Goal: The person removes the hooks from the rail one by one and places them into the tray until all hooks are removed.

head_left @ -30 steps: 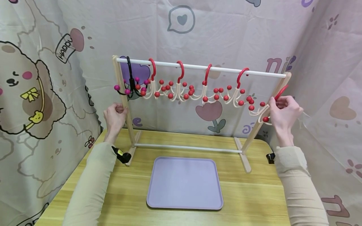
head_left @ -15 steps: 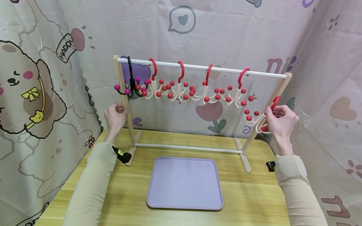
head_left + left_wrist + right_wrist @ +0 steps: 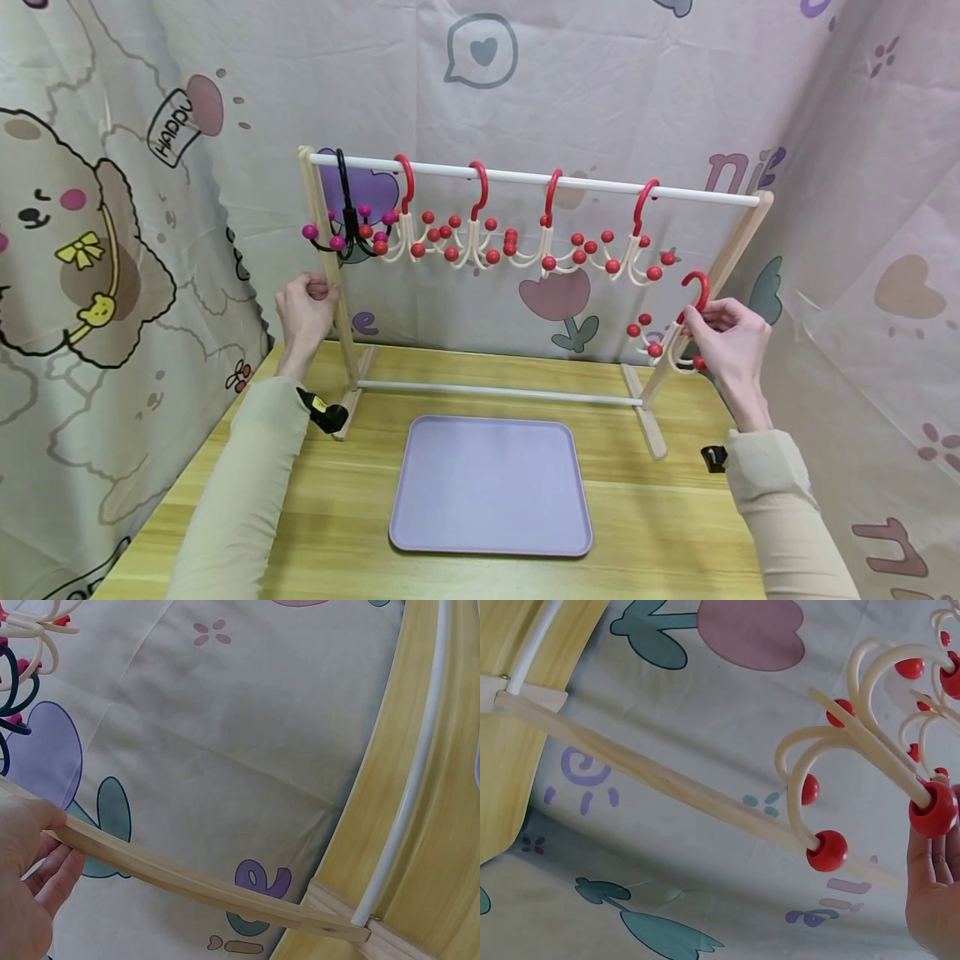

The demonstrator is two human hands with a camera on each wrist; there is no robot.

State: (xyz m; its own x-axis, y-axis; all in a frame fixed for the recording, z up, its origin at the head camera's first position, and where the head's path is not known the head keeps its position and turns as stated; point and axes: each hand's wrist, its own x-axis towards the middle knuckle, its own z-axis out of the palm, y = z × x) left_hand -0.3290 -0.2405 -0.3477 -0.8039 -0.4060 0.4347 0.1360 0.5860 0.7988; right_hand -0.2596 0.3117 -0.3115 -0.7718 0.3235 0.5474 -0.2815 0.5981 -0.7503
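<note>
My right hand [image 3: 731,342] pinches a claw-shaped hanger with a red hook [image 3: 702,292], just in front of the right post [image 3: 729,257] of a wooden rack. In the right wrist view its cream curved arms [image 3: 870,739] end in red balls, with my fingers at the stem. My left hand [image 3: 306,312] holds the rack's left post [image 3: 187,879] between thumb and fingers. From the rack's white top bar [image 3: 517,177] hang a black hanger [image 3: 350,225] with magenta balls, at the far left, and several red-hooked cream hangers [image 3: 550,200].
A lavender tray [image 3: 491,487] lies on the wooden table [image 3: 660,533] in front of the rack. Low between the rack's feet runs a white lower bar [image 3: 495,392]. Behind everything hangs a printed curtain [image 3: 600,83].
My right hand has moved down and left with the red-hooked hanger, away from the top bar's right end. My left hand has stayed on the post. The rightmost hung hanger has swung slightly.
</note>
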